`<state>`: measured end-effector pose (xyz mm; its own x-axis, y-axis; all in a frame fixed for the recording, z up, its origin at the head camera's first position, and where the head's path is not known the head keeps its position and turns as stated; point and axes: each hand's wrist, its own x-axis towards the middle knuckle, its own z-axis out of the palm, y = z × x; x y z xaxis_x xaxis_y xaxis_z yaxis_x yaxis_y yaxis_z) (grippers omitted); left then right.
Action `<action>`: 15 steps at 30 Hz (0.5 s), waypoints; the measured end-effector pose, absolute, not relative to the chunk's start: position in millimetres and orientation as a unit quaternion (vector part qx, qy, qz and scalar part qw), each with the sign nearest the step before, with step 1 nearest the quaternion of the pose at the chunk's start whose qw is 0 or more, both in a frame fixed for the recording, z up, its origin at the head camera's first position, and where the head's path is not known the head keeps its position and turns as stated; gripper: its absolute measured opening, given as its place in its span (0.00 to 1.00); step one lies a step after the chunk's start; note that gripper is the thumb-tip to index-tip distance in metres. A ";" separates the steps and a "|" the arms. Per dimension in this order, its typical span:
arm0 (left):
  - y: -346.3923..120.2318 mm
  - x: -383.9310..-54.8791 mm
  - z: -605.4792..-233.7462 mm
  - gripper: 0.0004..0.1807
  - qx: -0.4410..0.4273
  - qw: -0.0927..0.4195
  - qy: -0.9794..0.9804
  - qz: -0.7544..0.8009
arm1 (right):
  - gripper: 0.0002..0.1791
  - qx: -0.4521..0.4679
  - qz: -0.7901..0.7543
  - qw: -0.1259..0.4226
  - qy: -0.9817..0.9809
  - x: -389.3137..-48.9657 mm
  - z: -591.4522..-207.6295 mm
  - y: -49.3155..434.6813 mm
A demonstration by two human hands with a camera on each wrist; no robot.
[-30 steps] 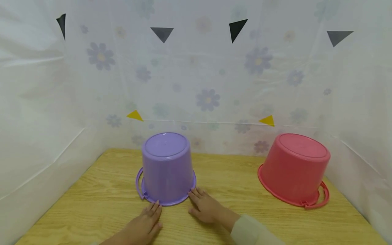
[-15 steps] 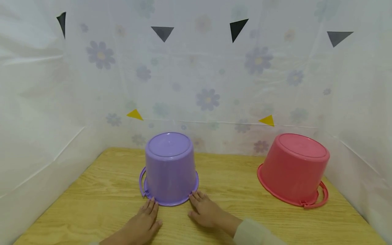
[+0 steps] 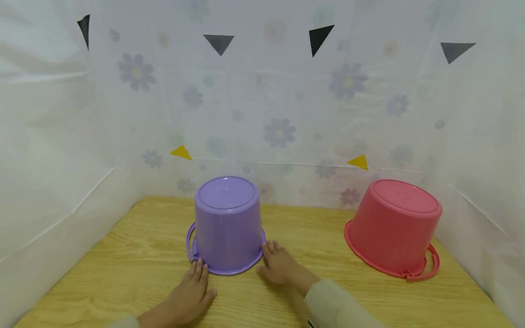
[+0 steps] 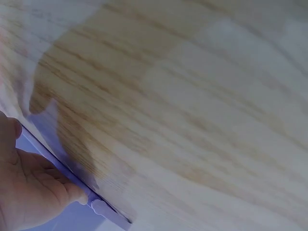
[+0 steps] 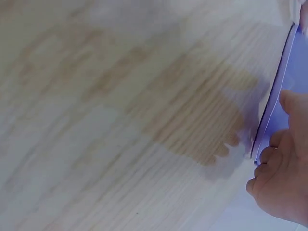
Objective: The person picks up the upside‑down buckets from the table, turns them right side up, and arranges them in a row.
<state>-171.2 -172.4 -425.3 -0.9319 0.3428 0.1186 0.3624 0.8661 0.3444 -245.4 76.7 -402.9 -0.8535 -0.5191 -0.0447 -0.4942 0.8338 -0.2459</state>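
A purple bucket stands upside down on the wooden table, left of the middle in the head view, its handle lying round to the left. My left hand lies low at the front left of the rim, fairly straight fingertips touching it near the handle joint. At the rim's right side is my right hand, fingers extended against the edge. Both wrist views show a hand, the left and the right, beside the purple rim. Neither hand grips anything. What lies under the bucket is hidden.
An upturned red bucket stands on the table's right, its handle to the front right. Behind the table hangs a white flowered sheet with dark and yellow triangles. White sheeting also closes off both sides.
The purple bucket has shifted slightly right. My right hand has slid forward along the rim, and my left hand has moved slightly left and forward along it. The red bucket stays put.
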 end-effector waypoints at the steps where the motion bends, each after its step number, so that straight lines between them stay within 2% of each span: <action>1: -172.2 -171.1 -425.7 0.33 -0.181 0.026 -0.966 -0.183 | 0.38 -0.260 -0.115 0.060 0.957 -246.9 -402.4 76.5; 15: -169.7 -168.7 -426.6 0.33 -0.170 0.040 -0.968 -0.182 | 0.36 -0.255 -0.093 0.080 0.959 -255.1 -401.9 76.7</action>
